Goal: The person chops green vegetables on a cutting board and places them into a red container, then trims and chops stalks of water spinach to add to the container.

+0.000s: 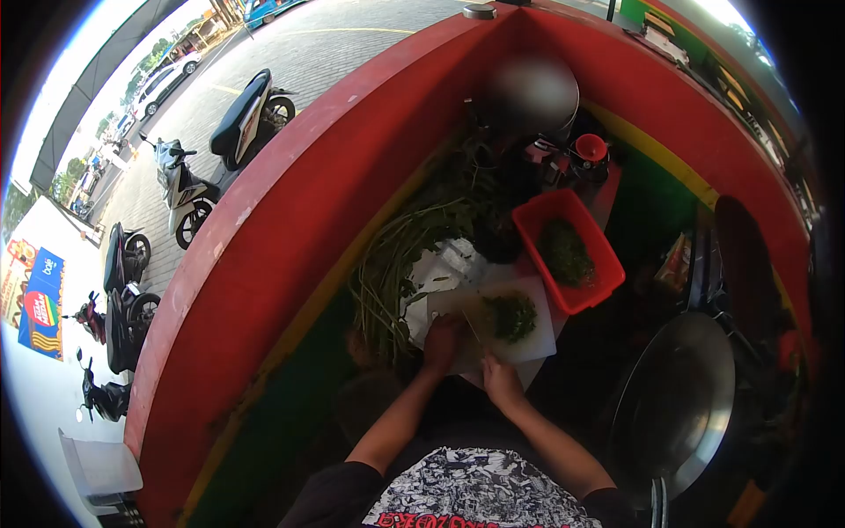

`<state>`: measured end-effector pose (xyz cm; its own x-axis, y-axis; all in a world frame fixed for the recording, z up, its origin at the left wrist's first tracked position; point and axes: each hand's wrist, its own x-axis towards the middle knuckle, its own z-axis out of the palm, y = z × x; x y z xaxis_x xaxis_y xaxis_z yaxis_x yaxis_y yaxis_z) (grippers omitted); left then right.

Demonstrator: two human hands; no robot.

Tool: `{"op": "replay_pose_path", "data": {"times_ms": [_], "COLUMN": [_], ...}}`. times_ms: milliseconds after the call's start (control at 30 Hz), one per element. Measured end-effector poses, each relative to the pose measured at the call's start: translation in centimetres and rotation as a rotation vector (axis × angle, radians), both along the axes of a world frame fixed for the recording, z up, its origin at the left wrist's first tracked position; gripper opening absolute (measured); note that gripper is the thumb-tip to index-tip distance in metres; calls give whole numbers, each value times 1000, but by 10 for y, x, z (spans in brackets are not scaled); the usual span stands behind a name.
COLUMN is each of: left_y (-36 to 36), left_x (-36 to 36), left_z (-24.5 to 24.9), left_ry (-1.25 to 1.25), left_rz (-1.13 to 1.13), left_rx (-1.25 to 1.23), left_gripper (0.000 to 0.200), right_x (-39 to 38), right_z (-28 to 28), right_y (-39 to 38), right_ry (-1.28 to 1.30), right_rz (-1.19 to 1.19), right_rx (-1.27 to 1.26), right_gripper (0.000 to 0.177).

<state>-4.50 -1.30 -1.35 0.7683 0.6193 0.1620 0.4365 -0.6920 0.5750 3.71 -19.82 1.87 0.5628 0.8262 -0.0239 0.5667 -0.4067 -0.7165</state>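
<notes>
A white cutting board (533,345) lies in front of me with a pile of chopped greens (513,318) on its right half. My right hand (503,382) is closed round the handle of a knife (473,326), whose blade points away from me over the board, left of the pile. Just left of the blade, my left hand (443,341) rests on the board with its fingers curled in. What those fingers hold is too dark to make out. Long leafy green stalks (387,264) lie beyond and left of that hand.
Behind the board stands a red plastic tub (606,286) holding chopped greens. A large wok (682,396) is at right, a red cup (591,147) and a big pot (563,101) at the back. A red wall (290,194) borders the left side; motorbikes stand outside.
</notes>
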Motion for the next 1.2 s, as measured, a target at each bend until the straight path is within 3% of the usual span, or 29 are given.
{"op": "replay_pose_path", "data": {"times_ms": [233, 433, 567, 667, 767, 867, 1033, 1200], "left_y": [-1, 3, -2, 3, 0, 1, -2, 2], "left_x": [1, 0, 1, -1, 2, 0, 0, 0], "left_z": [5, -5, 12, -11, -4, -2, 6, -8], "left_ry": [-10, -56, -25, -30, -21, -38, -42, -68], "left_rz": [29, 24, 43, 26, 78, 84, 77, 67], "left_rx": [31, 15, -48, 40, -22, -40, -51, -35], "left_gripper": [32, 30, 30, 29, 29, 28, 26, 25], "right_x": [12, 3, -5, 2, 9, 4, -6, 5], "right_z": [-15, 7, 4, -12, -13, -4, 0, -21], "right_y": [39, 15, 3, 17, 32, 29, 1, 31], "right_ry": [18, 26, -1, -28, 65, 24, 13, 20], "right_rz": [-13, 5, -20, -38, -14, -65, -20, -12], "right_rx": [-23, 131, 34, 66, 14, 159, 16, 9], "right_gripper": [38, 33, 29, 26, 34, 26, 29, 34]}}
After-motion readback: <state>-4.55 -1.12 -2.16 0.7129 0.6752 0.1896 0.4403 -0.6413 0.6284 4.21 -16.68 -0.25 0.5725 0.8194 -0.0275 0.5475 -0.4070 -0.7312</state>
